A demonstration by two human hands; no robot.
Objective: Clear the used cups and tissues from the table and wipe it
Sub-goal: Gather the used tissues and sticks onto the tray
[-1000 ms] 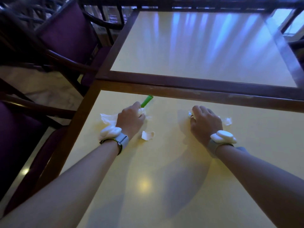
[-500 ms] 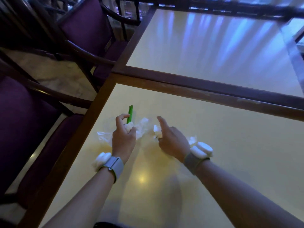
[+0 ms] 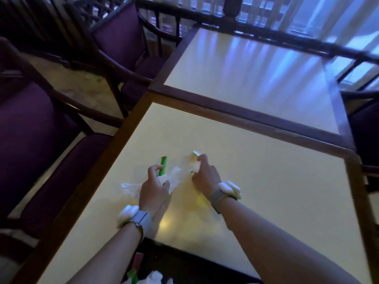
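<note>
Both hands work close together over the near tabletop (image 3: 266, 191). One second ago they lay well apart, each pressed on tissue, with a small white scrap (image 3: 196, 167) loose on the surface between them; half a second ago the right forefinger touched that scrap. Now the right hand (image 3: 205, 178) pinches the scrap in curled fingertips, raised off the surface. The left hand (image 3: 154, 191) stays curled round a green straw (image 3: 163, 165), whose free end points to 12 o'clock, and a crumpled tissue (image 3: 174, 178) bunched at 3 o'clock of its knuckles. A clear wrapper (image 3: 129, 186) trails from this hand towards 9 o'clock; whether it rests on the surface cannot be told. Each wrist carries a grey wristband (image 3: 140, 219) with a white pod. The tabletop is pale yellow inside a dark wooden rim (image 3: 114, 152). A second table (image 3: 256, 74) of the same make abuts it at 1 o'clock. A near chair (image 3: 30, 124) with purple upholstery stands at 9 o'clock, a far chair (image 3: 121, 33) at 11 o'clock, on a pale stone floor (image 3: 67, 78). A dark railing (image 3: 205, 17) runs across at 12 o'clock. At 6 o'clock, below the table edge, white crumpled material (image 3: 154, 276) shows.
</note>
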